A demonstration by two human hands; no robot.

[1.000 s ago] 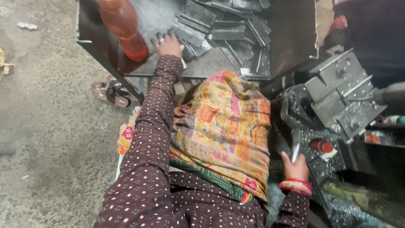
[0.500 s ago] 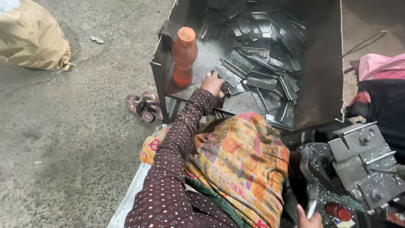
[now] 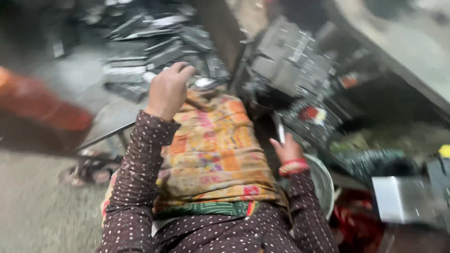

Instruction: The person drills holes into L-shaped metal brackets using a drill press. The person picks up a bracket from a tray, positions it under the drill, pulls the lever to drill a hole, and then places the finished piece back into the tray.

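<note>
Starting at the far left, an orange bottle lies blurred at the edge of the metal tray, with a pair of sandals on the floor below it. Moving in, the left hand hangs over the heap of flat dark metal strips in the tray, fingers curled together; it looks clenched on a small shiny piece, though blur keeps me from being sure what is inside the grip. Under the forearm a patterned orange cloth covers the lap. Across to the right hand, red bangles at the wrist, pinching a slim pale metal strip upright just beside the grey press block. My read: this is the feeding step, one piece held ready at the machine and the other hand gathering stock. The next move would call for steady aim into the die and fingers kept well out of the closing parts. Further right, a steel bowl sits low beside the knee.
</note>
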